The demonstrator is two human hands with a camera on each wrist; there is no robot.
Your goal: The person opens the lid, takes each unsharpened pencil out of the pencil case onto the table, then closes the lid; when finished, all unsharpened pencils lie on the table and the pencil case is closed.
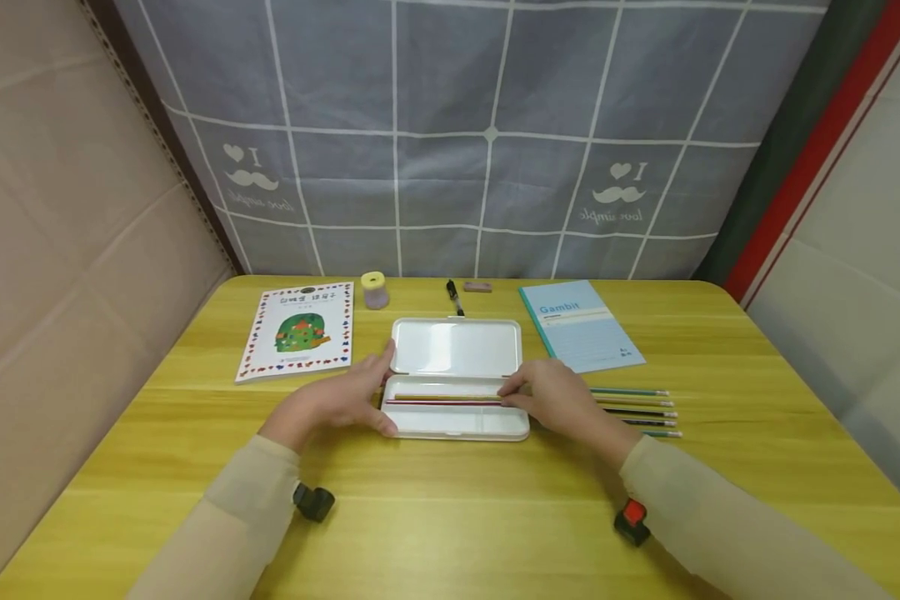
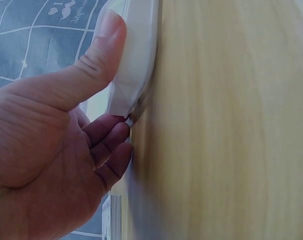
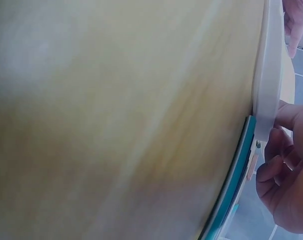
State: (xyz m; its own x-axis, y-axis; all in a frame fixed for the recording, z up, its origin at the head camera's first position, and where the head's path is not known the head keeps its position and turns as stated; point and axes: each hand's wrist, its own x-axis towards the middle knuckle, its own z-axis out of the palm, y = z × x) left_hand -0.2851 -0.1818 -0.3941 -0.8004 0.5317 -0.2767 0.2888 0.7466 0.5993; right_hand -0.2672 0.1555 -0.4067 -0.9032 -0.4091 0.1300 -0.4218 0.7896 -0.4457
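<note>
An open white case [image 1: 456, 379] lies at the middle of the yellow table [image 1: 450, 500], its lid laid back flat toward the curtain [image 1: 487, 133]. In the tray two or three pencils [image 1: 442, 400] are seen lying lengthwise. The left end of the case is held by the left hand [image 1: 337, 404]: in the left wrist view the thumb is pressed on the rim while the curled fingers [image 2: 111, 145] are tucked against the edge below. The right end is gripped by the right hand [image 1: 555, 400], whose fingertips are at the inner tray close to the pencil ends; whether a pencil is pinched cannot be told. In the right wrist view the fingers [image 3: 279, 160] are seen curled at the case's edge.

Just right of that hand a row of loose pencils [image 1: 633, 412] is laid on the table. Beyond them a blue notebook [image 1: 579, 325] is placed, and left of the case a picture book [image 1: 297, 331]. A small yellow-lidded jar [image 1: 374, 290], a black pen [image 1: 454, 297] and an eraser [image 1: 478, 287] are set along the far edge.

Risks are judged as follows. The shallow tray could be tipped if one end were lifted or pressed unevenly, and the pencils would be rolled out. The loose row could be scattered by the right wrist, being so near it. Fingers could be caught were the lid swung shut while they rest inside the rim.
</note>
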